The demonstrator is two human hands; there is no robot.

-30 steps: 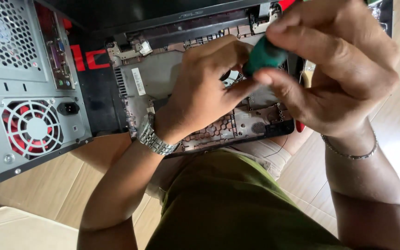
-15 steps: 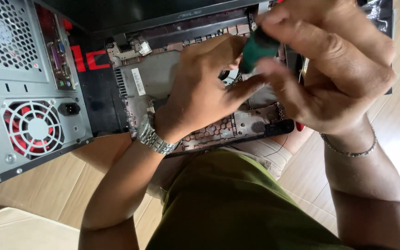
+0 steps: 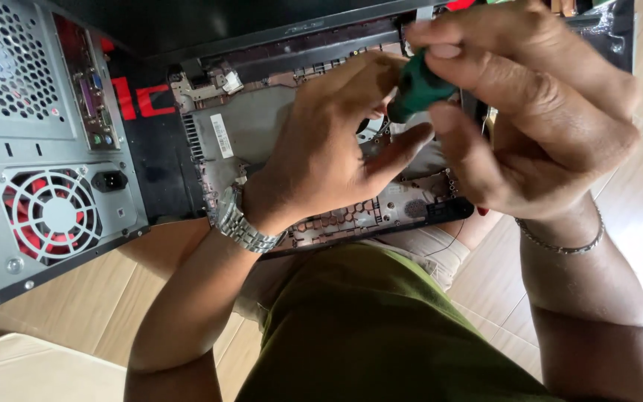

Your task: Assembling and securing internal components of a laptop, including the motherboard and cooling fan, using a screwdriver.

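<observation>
An opened laptop base (image 3: 254,130) with bare inner frame lies across my lap, its dark lid (image 3: 210,26) tilted away at the top. My right hand (image 3: 537,119) grips the green handle of a screwdriver (image 3: 418,89) from above, the shaft hidden behind my fingers. My left hand (image 3: 329,149), a metal watch on its wrist, rests on the middle of the base, fingertips up by the screwdriver's lower end. The tip and the spot it touches are hidden.
A grey desktop computer case (image 3: 39,149) stands at the left, showing its rear panel with a red fan (image 3: 50,216) and ports. Light wooden floor (image 3: 634,223) lies at the right. My green shirt (image 3: 373,327) fills the lower middle.
My right hand has turned slightly around the green handle and shifted a little up. My left hand stays on the laptop base.
</observation>
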